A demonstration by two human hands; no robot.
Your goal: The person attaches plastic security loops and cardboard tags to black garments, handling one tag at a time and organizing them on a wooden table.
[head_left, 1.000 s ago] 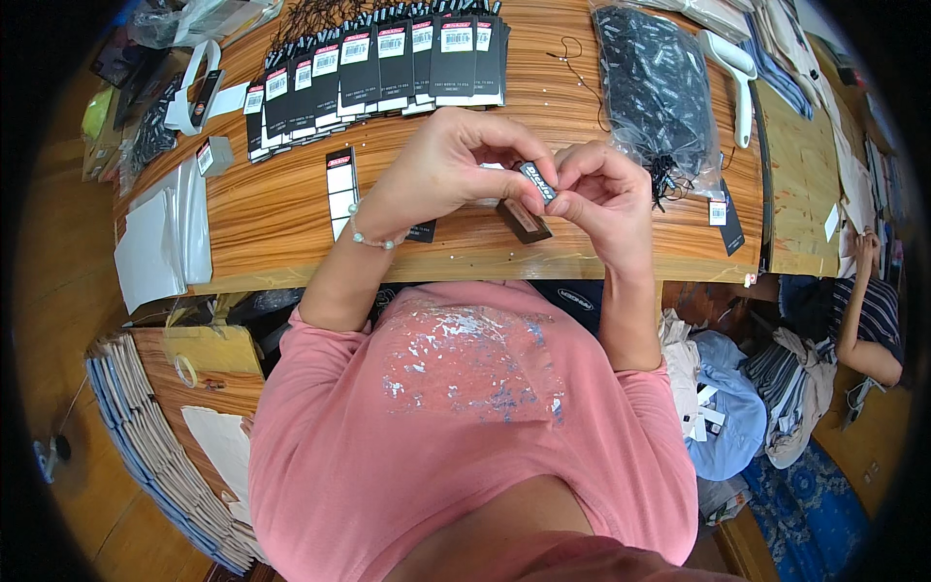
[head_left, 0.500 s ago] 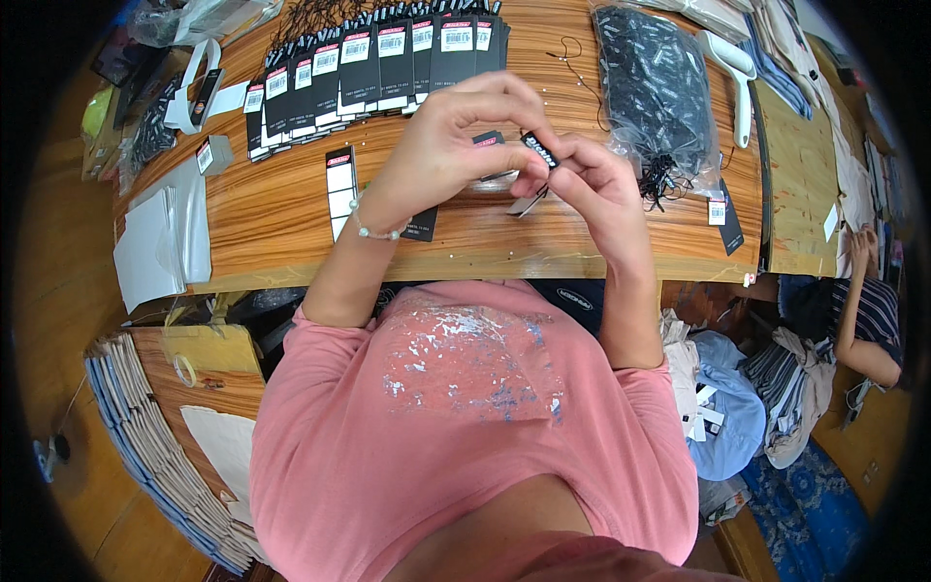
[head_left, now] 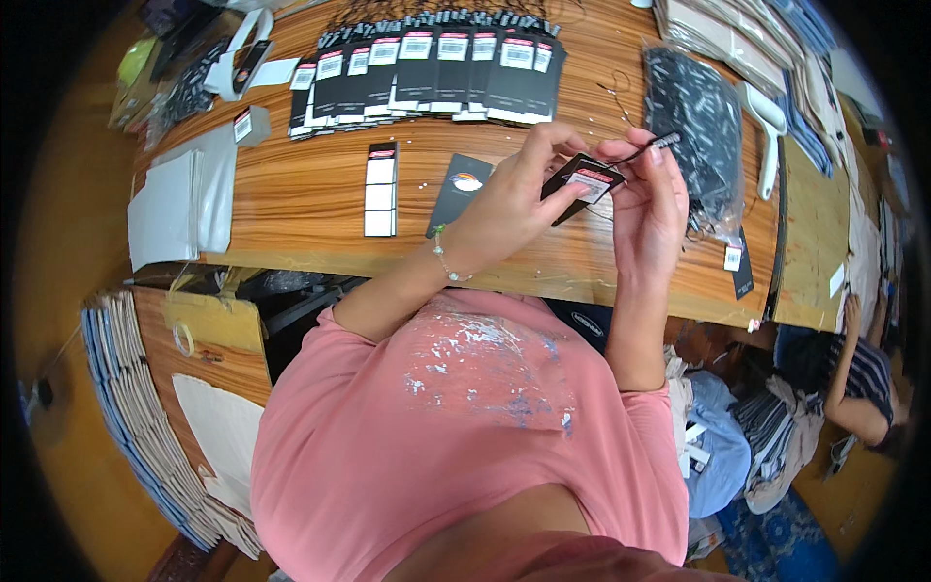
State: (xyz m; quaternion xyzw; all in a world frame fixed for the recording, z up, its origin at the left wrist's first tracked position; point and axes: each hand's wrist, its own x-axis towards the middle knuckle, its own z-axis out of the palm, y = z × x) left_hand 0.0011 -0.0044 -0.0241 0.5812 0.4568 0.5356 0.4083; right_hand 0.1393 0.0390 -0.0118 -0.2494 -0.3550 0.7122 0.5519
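My left hand grips a black hang tag with a red band and white label; its thumb presses on the front. At least one more dark card shows behind that tag. Close beside it, my right hand pinches a black cord with a small black seal at its end. The cord runs from the seal to the tag's upper edge; my fingers hide whether it passes through. On the table to the left lie a black card with white boxes and a dark card with an oval print.
Behind my hands is a row of black hang tags. At right are a clear bag of black cords, a white-handled tool and folded clothes. White sheets lie left. Another person is at far right.
Both hands were close together on the small black seal. Now my left hand holds the tag up, while the right has drawn the seal and cord off to the right. The view has shifted.
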